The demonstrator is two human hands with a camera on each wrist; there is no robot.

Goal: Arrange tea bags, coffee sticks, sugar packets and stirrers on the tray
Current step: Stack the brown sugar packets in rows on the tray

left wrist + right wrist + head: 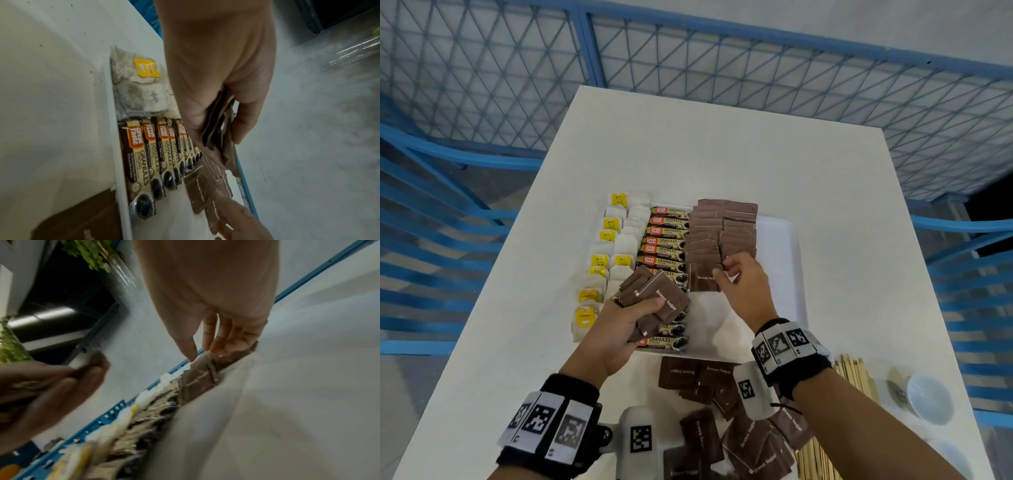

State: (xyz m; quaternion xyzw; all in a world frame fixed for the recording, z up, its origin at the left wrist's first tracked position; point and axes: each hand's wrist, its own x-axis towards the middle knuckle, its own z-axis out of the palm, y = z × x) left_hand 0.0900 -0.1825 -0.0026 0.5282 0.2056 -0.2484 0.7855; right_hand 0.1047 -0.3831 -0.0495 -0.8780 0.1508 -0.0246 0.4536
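A white tray [777, 260] holds tea bags [606, 253] with yellow tags on the left, a column of coffee sticks [664, 246] in the middle, and overlapping rows of brown sugar packets [722, 229] to their right. My left hand [635, 308] grips a stack of sugar packets [654, 298] over the near coffee sticks. My right hand [726, 270] pinches the nearest sugar packet [700, 279] at the front of the rows, with its thumb on the packet's face. The left wrist view shows the held stack [218, 134] above the coffee sticks [148, 162] and tea bags [139, 91].
Loose sugar packets [705, 377] lie on the table in front of the tray, under my wrists. Wooden stirrers [856, 373] lie at the near right. A white cup [928, 397] stands at the right edge. A blue mesh fence [688, 61] surrounds the table.
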